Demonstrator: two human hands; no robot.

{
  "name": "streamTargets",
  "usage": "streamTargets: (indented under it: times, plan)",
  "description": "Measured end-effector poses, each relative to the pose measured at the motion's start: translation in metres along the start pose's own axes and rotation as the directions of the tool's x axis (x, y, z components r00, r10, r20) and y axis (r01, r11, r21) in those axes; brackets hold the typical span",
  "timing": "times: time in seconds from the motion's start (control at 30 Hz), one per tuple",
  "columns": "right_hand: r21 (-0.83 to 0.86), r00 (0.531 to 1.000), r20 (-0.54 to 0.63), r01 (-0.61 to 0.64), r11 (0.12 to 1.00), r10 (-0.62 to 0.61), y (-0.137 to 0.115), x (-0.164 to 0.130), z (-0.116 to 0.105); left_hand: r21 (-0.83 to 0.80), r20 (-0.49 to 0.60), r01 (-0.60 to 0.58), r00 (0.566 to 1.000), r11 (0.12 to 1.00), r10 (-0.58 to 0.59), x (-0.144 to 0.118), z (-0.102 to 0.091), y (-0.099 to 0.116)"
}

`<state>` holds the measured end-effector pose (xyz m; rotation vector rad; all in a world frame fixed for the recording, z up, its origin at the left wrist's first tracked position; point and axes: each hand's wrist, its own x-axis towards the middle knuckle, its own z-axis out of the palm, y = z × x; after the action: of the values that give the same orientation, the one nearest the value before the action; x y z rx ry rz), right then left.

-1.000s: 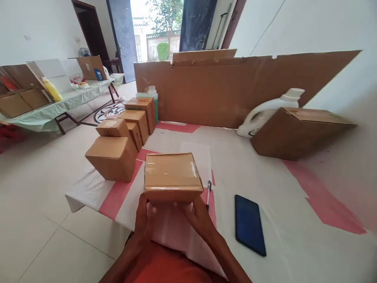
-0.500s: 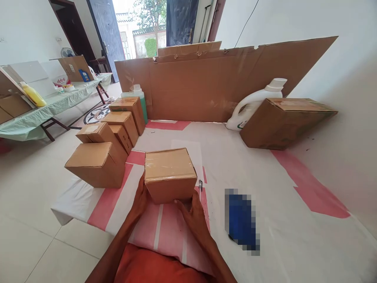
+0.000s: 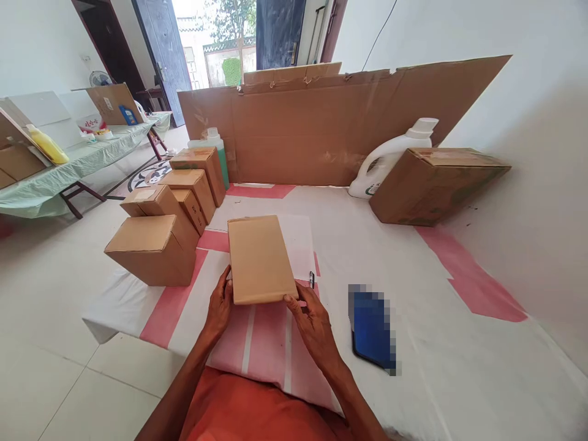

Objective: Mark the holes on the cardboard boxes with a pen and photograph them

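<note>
Both hands, left hand (image 3: 219, 306) and right hand (image 3: 311, 316), clamp the small box (image 3: 260, 258) at its near edge; five finished-looking boxes (image 3: 154, 248) sit at 10 o'clock, so probably mid-batch.

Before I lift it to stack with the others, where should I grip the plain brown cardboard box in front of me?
Grip the plain brown cardboard box by its two long side walls, from the near end, where the left hand and right hand already sit. Its flat, unbroken top offers no hold.

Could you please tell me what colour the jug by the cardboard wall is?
The jug is white, seen in the head view.
</note>
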<state>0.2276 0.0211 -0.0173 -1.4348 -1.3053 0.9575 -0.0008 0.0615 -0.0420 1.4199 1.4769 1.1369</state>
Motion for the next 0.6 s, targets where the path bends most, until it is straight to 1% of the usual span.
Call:
streamTargets:
  times: [0.07,0.13,0.2,0.27,0.33,0.37,0.43,0.47,0.53,0.6]
  plan:
    - [-0.01,1.0,0.021,0.01,1.0,-0.01,0.006,-0.003,0.004,0.016,-0.001,0.016,1.0,1.0,-0.016,0.003,-0.002,-0.005]
    - [0.006,1.0,0.021,0.012,1.0,-0.012,0.013,-0.003,0.007,0.024,0.021,0.026,0.999,0.999,-0.026,0.004,-0.004,-0.005]
    - [0.051,1.0,0.021,-0.006,0.999,0.004,0.018,-0.002,0.011,0.027,0.044,0.036,0.998,0.999,-0.037,0.004,-0.006,-0.003]
    - [0.115,0.998,0.052,-0.036,0.993,0.03,0.019,-0.001,0.013,0.03,0.056,0.049,0.997,0.998,-0.051,0.001,-0.009,0.002]
    - [0.142,0.996,0.072,-0.062,0.988,0.052,0.013,-0.001,0.011,0.037,0.055,0.068,0.996,0.997,-0.07,-0.005,-0.013,0.009]
    - [0.133,0.996,0.064,-0.065,0.989,0.057,0.008,-0.002,0.008,0.041,0.052,0.08,0.995,0.996,-0.082,-0.009,-0.016,0.015]
    - [0.081,0.999,0.006,-0.05,0.995,0.049,-0.007,-0.005,-0.001,0.052,0.045,0.073,0.996,0.996,-0.075,-0.018,-0.023,0.027]
    - [0.05,0.999,-0.028,-0.03,0.998,0.032,-0.016,-0.006,-0.006,0.059,0.04,0.043,0.998,0.997,-0.045,-0.022,-0.027,0.034]
    - [0.003,0.997,-0.07,0.017,1.0,-0.016,-0.035,-0.01,-0.016,0.074,0.025,-0.069,0.997,0.995,0.067,-0.028,-0.033,0.049]
    - [-0.006,0.997,-0.066,0.045,0.999,-0.045,-0.051,-0.014,-0.023,0.102,0.004,-0.201,0.979,0.974,0.202,-0.031,-0.036,0.063]
